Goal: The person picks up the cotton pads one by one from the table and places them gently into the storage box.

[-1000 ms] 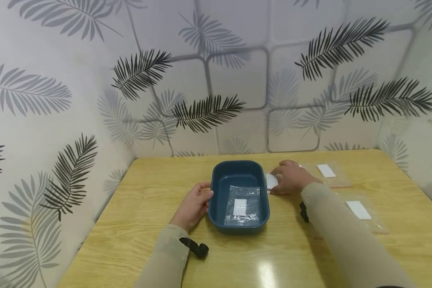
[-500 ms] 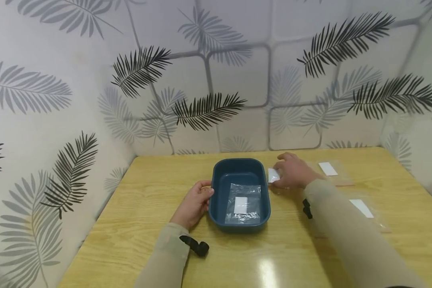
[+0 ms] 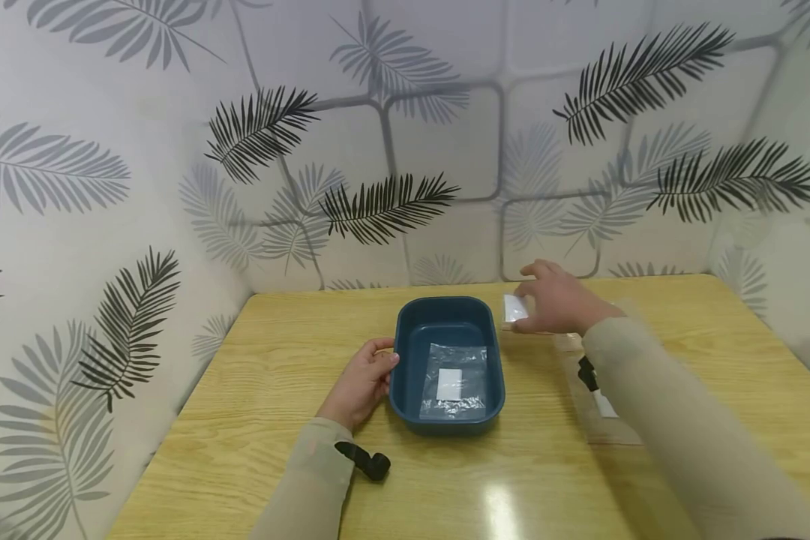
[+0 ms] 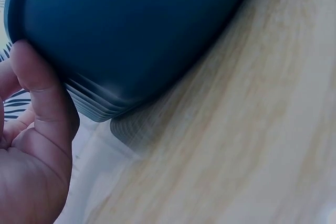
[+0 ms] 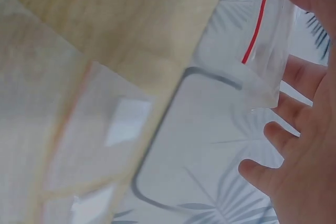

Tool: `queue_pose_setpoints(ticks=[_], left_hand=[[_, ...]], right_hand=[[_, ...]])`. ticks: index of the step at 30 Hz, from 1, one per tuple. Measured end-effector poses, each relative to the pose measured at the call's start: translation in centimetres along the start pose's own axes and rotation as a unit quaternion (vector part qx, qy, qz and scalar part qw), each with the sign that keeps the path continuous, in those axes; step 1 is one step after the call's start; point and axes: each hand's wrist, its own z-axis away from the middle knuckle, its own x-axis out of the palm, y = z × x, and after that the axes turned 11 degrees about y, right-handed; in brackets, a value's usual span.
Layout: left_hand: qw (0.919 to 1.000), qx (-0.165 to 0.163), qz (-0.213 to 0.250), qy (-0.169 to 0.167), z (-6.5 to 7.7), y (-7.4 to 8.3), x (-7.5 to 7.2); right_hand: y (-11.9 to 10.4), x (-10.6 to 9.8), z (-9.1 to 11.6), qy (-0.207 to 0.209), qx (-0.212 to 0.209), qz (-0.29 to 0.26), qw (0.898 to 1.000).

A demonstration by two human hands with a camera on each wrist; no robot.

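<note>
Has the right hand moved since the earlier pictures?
Yes, upward in frame: the right hand, below the table's back edge a second ago, now overlaps it.

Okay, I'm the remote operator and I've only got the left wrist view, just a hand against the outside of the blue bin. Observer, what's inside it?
Observer: A clear bag with a white patch lies in the bin.
Operator: Got it. Where's the right hand?
Observer: In the head view, it's beyond the bin's right side, holding a second bag.
Operator: Any marking on that one?
Observer: Yes, the right wrist view shows a red strip along it.
</note>
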Motion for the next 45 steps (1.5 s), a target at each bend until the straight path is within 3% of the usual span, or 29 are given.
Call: queue_pose_setpoints(ticks=[6, 16, 31, 45], left_hand=[[1.0000, 0.005, -0.003, -0.003, 0.0, 0.1, 0.0], [1.0000, 0.001, -0.008, 0.000, 0.1, 0.3, 0.0], [0.9999, 0.002, -0.013, 0.001, 0.2, 0.3, 0.1], [0.9999, -0.001, -0.013, 0.001, 0.1, 0.2, 0.1]], right_hand=[[-1.6, -1.6, -0.5, 0.015, -0.031, 0.004, 0.999], [-5.5, -2.0, -1.0, 0.015, -0.066, 0.014, 0.998], [-10.6, -0.8, -0.8, 0.024, -0.112, 0.025, 0.993], [-12.3, 0.3, -1.2, -0.026, -0.103, 0.046, 0.993]])
